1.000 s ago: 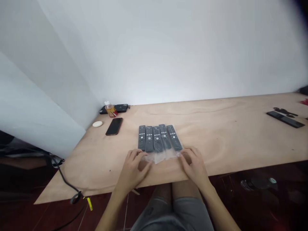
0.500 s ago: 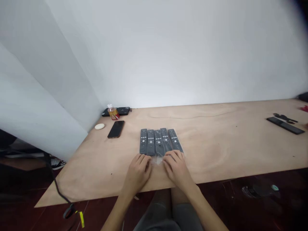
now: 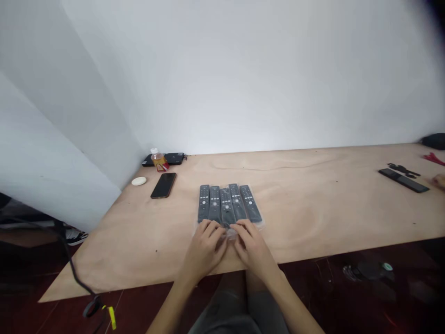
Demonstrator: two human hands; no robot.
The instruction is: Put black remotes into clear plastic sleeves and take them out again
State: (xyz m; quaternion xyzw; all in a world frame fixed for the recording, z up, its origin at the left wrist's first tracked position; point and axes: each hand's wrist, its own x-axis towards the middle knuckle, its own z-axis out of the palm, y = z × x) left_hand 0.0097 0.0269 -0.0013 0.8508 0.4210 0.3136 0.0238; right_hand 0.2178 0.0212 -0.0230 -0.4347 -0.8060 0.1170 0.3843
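Observation:
Several dark remote controls in clear plastic [image 3: 226, 204] lie side by side on the wooden table [image 3: 299, 204], their tops pointing away from me. At their near end, my left hand [image 3: 207, 246] has its curled fingers on the plastic by the left and middle remotes. My right hand [image 3: 252, 243] rests opposite, fingers bent over the near edge of the wrapping below the right remotes. Both hands pinch the crumpled plastic between them. Parts of the wrapping are hidden beneath the fingers.
Back left are a bottle [image 3: 160, 161], black boxes [image 3: 174, 158], a phone [image 3: 163, 185] and a white round object [image 3: 139, 181]. At right lie a black remote [image 3: 403, 180], a red object [image 3: 434, 158] and part of another person's hand [image 3: 438, 181].
My left hand has shifted slightly right, closer to my right hand, over the near ends of the remotes. The view has turned a little, and another person's hand shows more at right.

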